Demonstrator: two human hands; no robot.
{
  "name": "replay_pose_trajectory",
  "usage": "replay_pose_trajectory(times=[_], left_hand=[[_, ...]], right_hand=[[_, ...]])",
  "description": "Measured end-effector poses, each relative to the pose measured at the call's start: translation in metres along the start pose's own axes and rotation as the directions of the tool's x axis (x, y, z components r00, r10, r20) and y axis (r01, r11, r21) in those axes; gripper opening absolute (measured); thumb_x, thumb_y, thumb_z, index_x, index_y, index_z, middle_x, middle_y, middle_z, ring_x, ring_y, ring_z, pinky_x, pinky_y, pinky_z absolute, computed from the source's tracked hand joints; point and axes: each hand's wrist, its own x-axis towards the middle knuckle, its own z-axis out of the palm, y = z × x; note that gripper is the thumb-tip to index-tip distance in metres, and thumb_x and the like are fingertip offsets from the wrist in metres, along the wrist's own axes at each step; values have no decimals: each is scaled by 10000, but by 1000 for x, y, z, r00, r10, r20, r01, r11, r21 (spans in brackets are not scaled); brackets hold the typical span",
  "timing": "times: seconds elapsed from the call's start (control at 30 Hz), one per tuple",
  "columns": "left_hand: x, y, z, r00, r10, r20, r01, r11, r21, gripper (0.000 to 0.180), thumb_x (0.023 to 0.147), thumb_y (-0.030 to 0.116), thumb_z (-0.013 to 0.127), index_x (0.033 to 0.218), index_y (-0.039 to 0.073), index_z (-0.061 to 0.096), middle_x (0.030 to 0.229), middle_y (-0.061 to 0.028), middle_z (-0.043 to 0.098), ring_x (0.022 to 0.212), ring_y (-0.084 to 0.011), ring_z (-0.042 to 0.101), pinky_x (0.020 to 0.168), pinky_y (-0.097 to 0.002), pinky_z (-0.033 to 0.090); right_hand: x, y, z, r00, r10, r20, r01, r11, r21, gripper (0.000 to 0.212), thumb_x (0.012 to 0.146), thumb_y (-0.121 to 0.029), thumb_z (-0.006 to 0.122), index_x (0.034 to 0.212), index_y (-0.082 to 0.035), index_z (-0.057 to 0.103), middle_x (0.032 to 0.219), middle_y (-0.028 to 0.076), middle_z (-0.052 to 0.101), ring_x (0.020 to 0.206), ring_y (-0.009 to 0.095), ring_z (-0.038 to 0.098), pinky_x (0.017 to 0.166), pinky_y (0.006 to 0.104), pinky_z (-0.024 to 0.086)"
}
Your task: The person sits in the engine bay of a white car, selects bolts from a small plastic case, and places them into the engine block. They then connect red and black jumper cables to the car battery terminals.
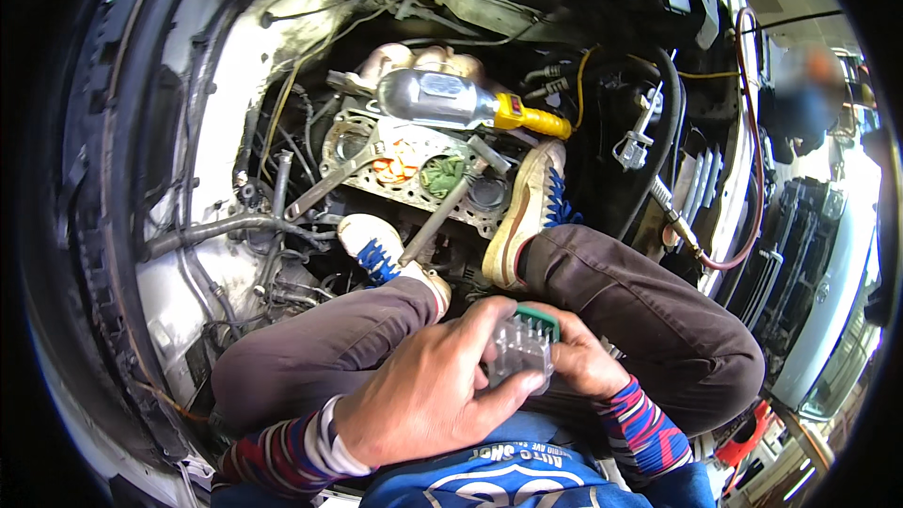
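Our left hand (419, 395) pinches a clear case (519, 357); our right hand (585, 357) grips its green part (539, 318); far off, a yellow-handled lamp (442, 100) overlaps the engine block (428, 143).

Two bare hands (419, 400) and one clear plastic case (520, 359), lower centre. Two shoes (529, 202), two long metal tools (330, 181) and one engine block (430, 146), centre. One work lamp (433, 99), upper centre. One reddish hose (758, 136), right.
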Motion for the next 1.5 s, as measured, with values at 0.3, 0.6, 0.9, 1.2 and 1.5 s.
replay_pose_trajectory(times=[0.3,0.6,0.9,1.2,1.5], left_hand=[[21,10,4,996,36,-80,-12,957,289,552,816,121,843,1298,14,596,825,-99,641,684,-220,666,647,-344,550],[27,2,9,988,110,-105,-81,965,250,541,900,230,759,1339,6,537,1146,-217,595,1101,-387,603,931,-491,496],[12,-15,7,990,53,-130,-53,999,4,321,942,208,736,1145,0,600,929,-127,666,881,-159,657,778,-326,522],[22,-21,-1,896,274,-349,-271,961,58,296,914,191,741,1072,-21,607,919,-124,667,859,-171,639,771,-358,524],[22,-15,-24,944,324,-56,-299,917,264,418,881,308,729,1137,-21,708,988,-195,747,944,-284,733,857,-384,561]], right_hand=[[-3,-5,-6,988,-65,143,46,990,135,734,984,-465,622,1491,37,453,1402,148,592,1299,215,539,1131,356,389],[-9,-18,7,980,-111,167,60,957,285,943,890,-422,798,1556,18,296,1483,190,508,1382,266,507,1182,398,362],[-8,-9,23,972,-209,106,213,976,-32,960,958,-302,757,1637,-32,135,1594,156,328,1461,242,357,1205,372,294],[-5,2,28,875,-471,-110,474,881,-1,389,1006,-147,671,1322,52,564,1134,133,713,887,213,731,841,367,622],[-29,-12,32,873,-455,-174,413,881,-231,379,1036,-250,619,1290,28,581,1058,103,704,834,179,715,673,328,614]])
